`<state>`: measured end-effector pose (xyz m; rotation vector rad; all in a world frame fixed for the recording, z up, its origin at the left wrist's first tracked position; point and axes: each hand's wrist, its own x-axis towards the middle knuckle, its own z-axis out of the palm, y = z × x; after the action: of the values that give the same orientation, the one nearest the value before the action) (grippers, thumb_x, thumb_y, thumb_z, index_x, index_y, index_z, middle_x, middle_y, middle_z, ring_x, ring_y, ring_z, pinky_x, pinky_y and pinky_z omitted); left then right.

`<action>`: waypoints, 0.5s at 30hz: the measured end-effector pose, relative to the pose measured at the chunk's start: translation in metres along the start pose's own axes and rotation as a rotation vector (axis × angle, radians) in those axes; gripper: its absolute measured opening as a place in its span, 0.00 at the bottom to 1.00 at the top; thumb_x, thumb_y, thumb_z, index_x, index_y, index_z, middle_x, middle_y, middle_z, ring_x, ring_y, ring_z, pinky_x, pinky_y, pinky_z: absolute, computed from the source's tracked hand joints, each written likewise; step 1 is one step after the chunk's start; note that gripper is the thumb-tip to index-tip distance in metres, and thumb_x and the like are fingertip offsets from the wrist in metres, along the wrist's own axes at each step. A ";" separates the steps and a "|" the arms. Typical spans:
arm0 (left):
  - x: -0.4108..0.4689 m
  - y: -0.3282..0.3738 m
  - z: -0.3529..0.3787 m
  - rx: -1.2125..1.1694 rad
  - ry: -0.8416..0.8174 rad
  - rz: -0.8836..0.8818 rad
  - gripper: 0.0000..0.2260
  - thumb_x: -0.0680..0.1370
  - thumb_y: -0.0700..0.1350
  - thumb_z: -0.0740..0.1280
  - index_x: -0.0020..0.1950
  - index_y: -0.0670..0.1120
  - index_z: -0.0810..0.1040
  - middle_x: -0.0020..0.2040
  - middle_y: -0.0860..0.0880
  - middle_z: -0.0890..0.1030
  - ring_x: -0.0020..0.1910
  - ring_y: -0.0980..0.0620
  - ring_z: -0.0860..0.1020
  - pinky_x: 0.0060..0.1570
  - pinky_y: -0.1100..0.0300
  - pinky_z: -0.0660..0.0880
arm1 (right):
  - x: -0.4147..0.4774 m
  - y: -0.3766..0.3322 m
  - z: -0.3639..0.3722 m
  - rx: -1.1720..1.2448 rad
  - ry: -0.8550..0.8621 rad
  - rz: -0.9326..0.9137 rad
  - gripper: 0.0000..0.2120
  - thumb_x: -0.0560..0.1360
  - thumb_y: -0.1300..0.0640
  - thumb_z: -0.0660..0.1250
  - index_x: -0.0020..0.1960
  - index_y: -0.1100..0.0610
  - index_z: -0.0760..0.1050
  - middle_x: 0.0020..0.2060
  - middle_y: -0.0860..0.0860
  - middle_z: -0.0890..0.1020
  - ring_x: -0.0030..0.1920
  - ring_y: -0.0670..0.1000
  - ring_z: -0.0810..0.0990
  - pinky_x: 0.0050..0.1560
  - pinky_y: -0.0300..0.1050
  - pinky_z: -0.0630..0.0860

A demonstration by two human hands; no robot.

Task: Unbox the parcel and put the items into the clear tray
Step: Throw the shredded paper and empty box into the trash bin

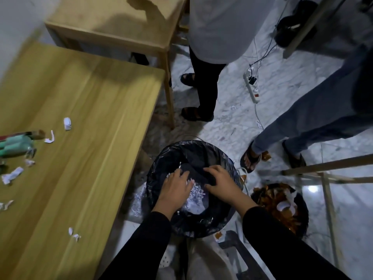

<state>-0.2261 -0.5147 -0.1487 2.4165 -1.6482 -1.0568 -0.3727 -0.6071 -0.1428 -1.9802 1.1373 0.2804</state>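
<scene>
With your left hand [175, 188] spread flat on shredded paper [196, 196] and your right hand [219, 183] clamped on dark wrapping [196, 170], shreds may spill past the bin [161, 168] rim.

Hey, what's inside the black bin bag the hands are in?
Shredded white paper lies inside the bin bag, with dark wrapping beside it. The left hand and right hand cover part of it; anything below is hidden.
</scene>
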 end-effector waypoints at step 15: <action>-0.106 -0.058 -0.093 -0.041 0.685 -0.199 0.20 0.80 0.52 0.53 0.66 0.45 0.72 0.67 0.45 0.73 0.67 0.45 0.71 0.62 0.52 0.71 | 0.008 -0.186 -0.024 -0.011 0.155 -0.504 0.21 0.77 0.60 0.60 0.70 0.55 0.63 0.66 0.52 0.67 0.67 0.51 0.66 0.66 0.45 0.65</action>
<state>-0.1500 -0.4319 -0.0453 2.5307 -1.1582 -0.1979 -0.2239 -0.5816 -0.0313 -2.2481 0.6904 -0.1322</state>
